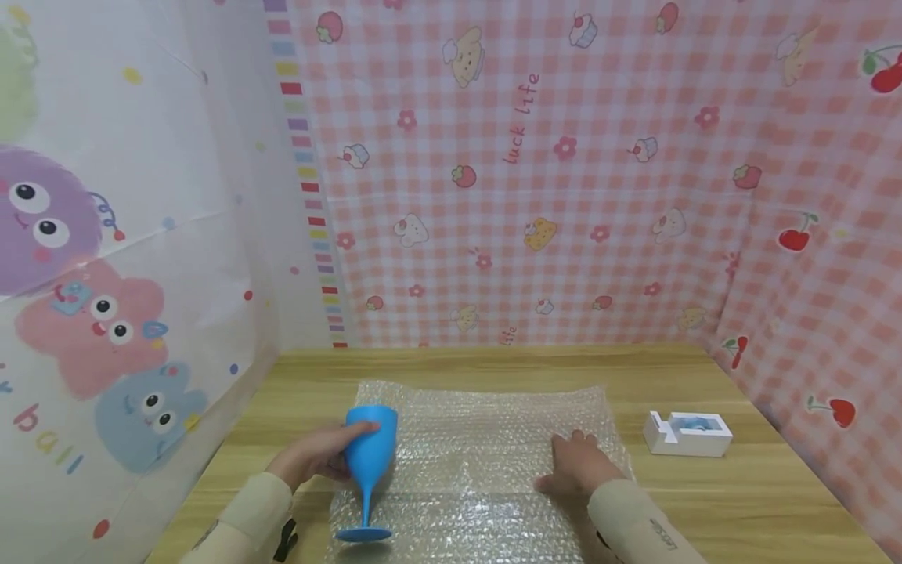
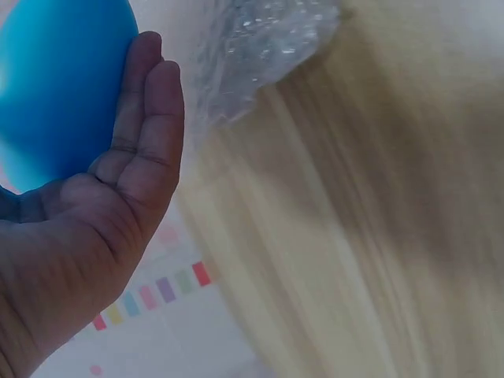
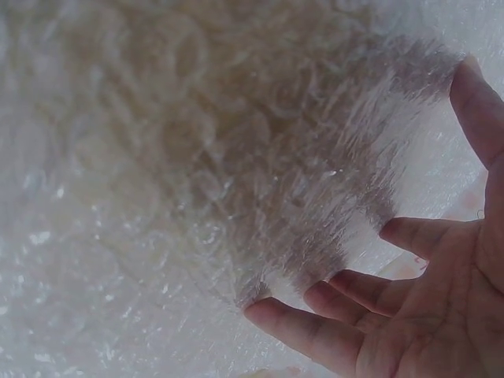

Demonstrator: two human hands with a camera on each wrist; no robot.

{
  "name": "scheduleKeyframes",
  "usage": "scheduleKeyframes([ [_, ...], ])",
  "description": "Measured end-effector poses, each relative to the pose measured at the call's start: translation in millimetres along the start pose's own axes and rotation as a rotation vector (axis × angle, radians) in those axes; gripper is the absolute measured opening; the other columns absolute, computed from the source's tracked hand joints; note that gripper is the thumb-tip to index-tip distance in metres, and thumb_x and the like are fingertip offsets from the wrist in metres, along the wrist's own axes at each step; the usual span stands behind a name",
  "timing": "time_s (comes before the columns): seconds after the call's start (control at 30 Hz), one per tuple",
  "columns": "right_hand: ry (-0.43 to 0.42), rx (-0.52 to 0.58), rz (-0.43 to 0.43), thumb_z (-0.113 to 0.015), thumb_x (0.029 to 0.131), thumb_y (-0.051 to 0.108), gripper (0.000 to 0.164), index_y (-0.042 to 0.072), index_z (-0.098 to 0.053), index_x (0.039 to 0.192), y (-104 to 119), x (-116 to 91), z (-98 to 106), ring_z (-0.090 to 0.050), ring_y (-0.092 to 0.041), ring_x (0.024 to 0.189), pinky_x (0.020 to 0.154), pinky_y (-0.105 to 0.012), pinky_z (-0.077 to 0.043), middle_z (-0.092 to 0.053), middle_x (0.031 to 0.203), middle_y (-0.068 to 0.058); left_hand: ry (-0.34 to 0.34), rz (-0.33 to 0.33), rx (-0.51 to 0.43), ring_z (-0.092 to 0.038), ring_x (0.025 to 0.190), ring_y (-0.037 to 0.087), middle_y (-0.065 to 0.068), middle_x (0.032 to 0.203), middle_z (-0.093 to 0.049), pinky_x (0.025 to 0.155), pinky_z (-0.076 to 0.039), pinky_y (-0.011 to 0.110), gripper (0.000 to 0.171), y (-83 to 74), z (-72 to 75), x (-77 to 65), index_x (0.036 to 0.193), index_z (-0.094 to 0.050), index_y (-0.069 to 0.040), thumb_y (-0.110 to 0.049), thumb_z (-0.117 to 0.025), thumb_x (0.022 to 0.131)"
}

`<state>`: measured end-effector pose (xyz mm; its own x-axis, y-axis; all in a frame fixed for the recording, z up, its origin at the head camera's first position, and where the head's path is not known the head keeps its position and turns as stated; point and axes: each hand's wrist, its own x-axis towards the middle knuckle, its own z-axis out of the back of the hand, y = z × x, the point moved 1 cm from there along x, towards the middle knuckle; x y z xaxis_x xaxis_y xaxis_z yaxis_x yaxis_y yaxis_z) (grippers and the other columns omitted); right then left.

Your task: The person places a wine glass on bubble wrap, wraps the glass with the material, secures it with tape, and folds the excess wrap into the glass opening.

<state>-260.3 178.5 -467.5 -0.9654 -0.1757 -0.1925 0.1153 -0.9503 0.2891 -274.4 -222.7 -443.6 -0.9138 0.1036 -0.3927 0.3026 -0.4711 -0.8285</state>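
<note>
My left hand (image 1: 320, 453) grips a blue goblet (image 1: 371, 446) round its bowl, thumb across the front. The goblet stands nearly upright, foot downward, over the left part of a sheet of clear bubble wrap (image 1: 465, 462). In the left wrist view the fingers (image 2: 161, 118) curl along the side of the blue bowl (image 2: 63, 87). My right hand (image 1: 581, 468) is on the right part of the bubble wrap, its fingers spread. The right wrist view shows the fingertips (image 3: 260, 309) touching the bubble wrap (image 3: 157, 197), with nothing gripped.
A white tape dispenser (image 1: 687, 435) stands on the wooden table (image 1: 768, 486) to the right of the bubble wrap. Behind the table hangs a pink checked cloth (image 1: 521, 266). A white cloth with cartoon figures (image 1: 211, 235) covers the left side.
</note>
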Motion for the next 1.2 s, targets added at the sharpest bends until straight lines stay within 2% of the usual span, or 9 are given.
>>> scheduleKeyframes([
  [0.23, 0.001, 0.025, 0.011, -0.082, 0.078, 0.042, 0.081, -0.011, -0.051, 0.132, -0.3, -2.6, 0.9, -0.034, -0.066, 0.123, 0.102, -0.07, -0.032, -0.042, 0.13, -0.046, 0.021, 0.052, 0.009, -0.067, 0.084, 0.036, 0.027, 0.099, -0.062, 0.071, -0.059, 0.047, 0.087, 8.1, -2.8, -4.8, 0.131, -0.036, 0.019, -0.055, -0.059, 0.091],
  [0.47, -0.004, 0.041, 0.004, -0.082, 0.078, 0.042, 0.082, -0.01, -0.052, 0.133, 0.1, -4.1, 0.6, -0.033, -0.066, 0.124, 0.102, -0.071, -0.031, -0.041, 0.131, -0.046, -0.011, 0.072, 0.071, -0.069, 0.074, 0.032, 0.025, 0.091, -0.063, 0.067, -0.059, 0.043, 0.092, 18.1, -6.1, -4.0, 0.127, -0.038, 0.022, -0.06, -0.058, 0.091],
  [0.6, -0.004, 0.044, 0.008, -0.082, 0.078, 0.042, 0.081, -0.01, -0.052, 0.133, -0.3, -3.9, -0.8, -0.032, -0.066, 0.125, 0.103, -0.071, -0.03, -0.04, 0.132, -0.046, -0.06, 0.06, 0.134, -0.069, 0.07, 0.03, 0.021, 0.086, -0.065, 0.064, -0.059, 0.042, 0.091, 20.7, -7.3, -6.5, 0.12, -0.047, 0.019, -0.065, -0.057, 0.089],
  [0.73, -0.011, 0.052, 0.014, -0.082, 0.078, 0.041, 0.081, -0.01, -0.052, 0.132, 0.4, -4.3, -0.6, -0.032, -0.067, 0.125, 0.102, -0.072, -0.03, -0.04, 0.132, -0.046, -0.117, 0.04, 0.245, -0.065, 0.069, 0.027, 0.016, 0.085, -0.063, 0.059, -0.056, 0.039, 0.092, 19.3, -6.3, -9.2, 0.115, -0.054, 0.014, -0.073, -0.056, 0.085],
  [0.87, -0.007, 0.051, 0.003, -0.082, 0.078, 0.042, 0.08, -0.009, -0.053, 0.132, 0.3, -3.2, -0.6, -0.033, -0.065, 0.125, 0.102, -0.071, -0.031, -0.041, 0.132, -0.045, -0.157, 0.025, 0.36, -0.056, 0.073, 0.027, 0.015, 0.087, -0.057, 0.057, -0.048, 0.034, 0.098, 15.7, -4.4, -10.1, 0.115, -0.053, 0.013, -0.079, -0.054, 0.081],
  [0.93, -0.002, 0.049, -0.003, -0.082, 0.078, 0.043, 0.08, -0.009, -0.053, 0.132, -0.5, -2.2, -1.2, -0.033, -0.065, 0.126, 0.102, -0.071, -0.031, -0.04, 0.133, -0.045, -0.168, 0.023, 0.387, -0.055, 0.078, 0.029, 0.017, 0.091, -0.057, 0.059, -0.05, 0.037, 0.104, 14.7, -3.8, -9.6, 0.119, -0.051, 0.014, -0.081, -0.054, 0.079],
  [1.0, 0.006, 0.05, -0.008, -0.081, 0.079, 0.043, 0.081, -0.009, -0.052, 0.133, -1.4, -1.1, -1.9, -0.031, -0.065, 0.126, 0.102, -0.071, -0.03, -0.039, 0.134, -0.046, -0.163, 0.025, 0.384, -0.057, 0.086, 0.033, 0.021, 0.099, -0.058, 0.063, -0.053, 0.043, 0.111, 14.4, -3.4, -9.5, 0.125, -0.047, 0.018, -0.082, -0.053, 0.078],
  [1.07, 0.013, 0.054, -0.012, -0.081, 0.079, 0.042, 0.082, -0.01, -0.05, 0.134, -2.3, -0.1, -2.7, -0.03, -0.066, 0.127, 0.103, -0.072, -0.029, -0.037, 0.136, -0.047, -0.153, 0.037, 0.359, -0.057, 0.088, 0.034, 0.023, 0.1, -0.057, 0.066, -0.055, 0.048, 0.113, 15.8, -3.3, -9.1, 0.127, -0.044, 0.019, -0.082, -0.053, 0.079],
  [1.2, 0.013, 0.047, -0.019, -0.081, 0.079, 0.043, 0.083, -0.01, -0.05, 0.135, -4.1, 0.6, -3.4, -0.03, -0.065, 0.127, 0.103, -0.072, -0.029, -0.037, 0.136, -0.046, -0.138, 0.045, 0.313, -0.054, 0.077, 0.028, 0.016, 0.083, -0.053, 0.062, -0.053, 0.044, 0.099, 19.5, -4.2, -9.6, 0.115, -0.051, 0.014, -0.08, -0.051, 0.082],
])
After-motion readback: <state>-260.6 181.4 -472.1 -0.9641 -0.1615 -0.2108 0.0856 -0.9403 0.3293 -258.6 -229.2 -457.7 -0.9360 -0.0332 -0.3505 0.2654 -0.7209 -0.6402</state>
